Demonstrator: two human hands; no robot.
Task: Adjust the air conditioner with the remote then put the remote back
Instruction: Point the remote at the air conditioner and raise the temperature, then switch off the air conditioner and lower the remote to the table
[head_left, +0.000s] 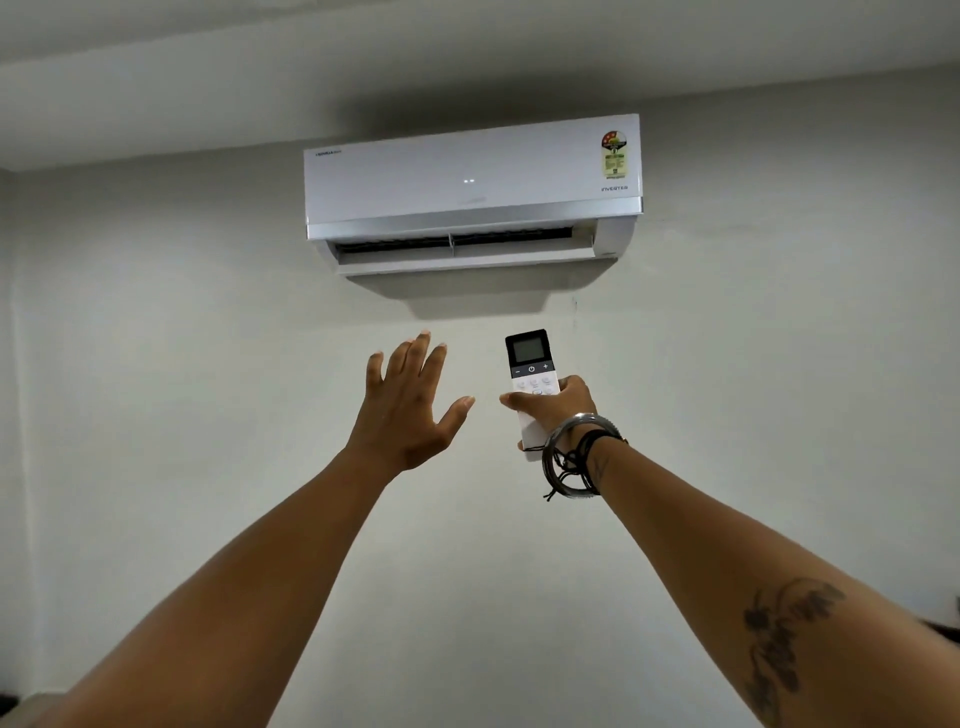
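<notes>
A white wall-mounted air conditioner (472, 176) hangs high on the wall, its lower flap open and two small lights lit on its front. My right hand (558, 410) grips a white remote (530, 364) with a dark screen at its top, held upright and aimed at the unit, thumb across the buttons. My left hand (410, 405) is raised beside it, palm toward the wall, fingers spread, holding nothing. Both hands are below the air conditioner.
A plain pale wall (753, 364) fills the view, meeting the ceiling (208, 78) above the unit. Bangles and a black thread (574, 457) circle my right wrist. A dark edge shows at the far right, bottom.
</notes>
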